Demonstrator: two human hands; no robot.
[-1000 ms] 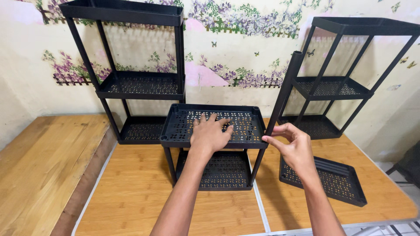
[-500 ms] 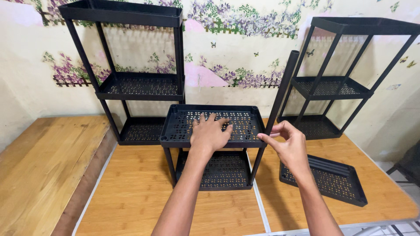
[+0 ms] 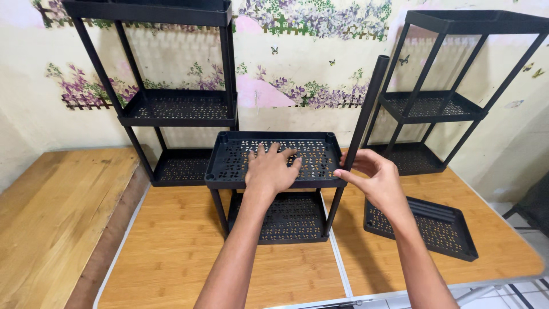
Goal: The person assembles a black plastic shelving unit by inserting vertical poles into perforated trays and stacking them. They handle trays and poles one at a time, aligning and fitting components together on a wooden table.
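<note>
Centrally, a half-built black plastic rack point(image 3: 274, 189) stands on the wooden bench point(image 3: 171, 257); the left hand point(image 3: 271, 171) lies flat, fingers spread, on its perforated upper tray point(image 3: 229, 157), apparently to steady it; the right hand point(image 3: 374, 177) pinches a slim round black pole point(image 3: 366, 109) at the tray's right front corner, keeping it nearly upright; a loose perforated tray point(image 3: 440, 229) lies flat to the right; two finished three-tier racks point(image 3: 171, 106) point(image 3: 434, 106) stand against the flowered wall point(image 3: 303, 63).

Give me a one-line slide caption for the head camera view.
Left hand flat on black perforated shelf; right hand gripping a black pole.
</note>
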